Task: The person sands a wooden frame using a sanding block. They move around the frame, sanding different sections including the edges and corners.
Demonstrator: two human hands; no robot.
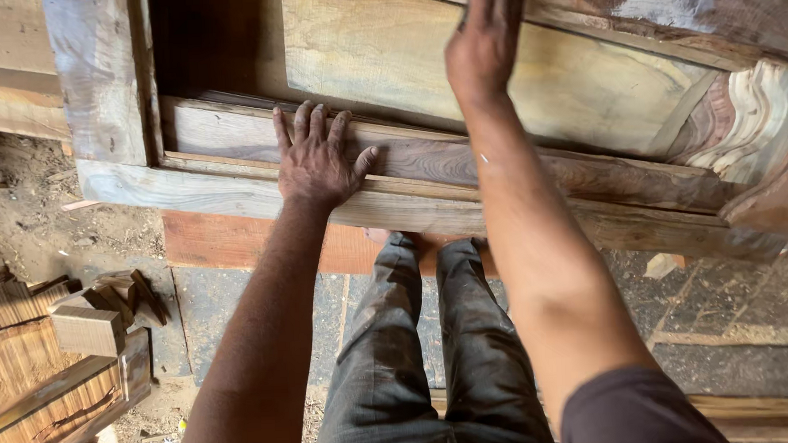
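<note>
While no bins or containers show, left hand (318,158) lies flat, fingers spread, on lower rail of weathered wooden door frame (260,199); right hand (483,40) presses open-palmed on pale grainy panel (378,49) w/ nothing gripped.

Single head-worn view, looking steeply down, close over a wooden frame (260,196)

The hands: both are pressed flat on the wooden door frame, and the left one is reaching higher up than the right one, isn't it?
Not quite. The head view shows the right hand reaching higher, up on the wide panel. The left hand lies flat lower down, on the rail of the door frame. Both do press on the wood.
</note>
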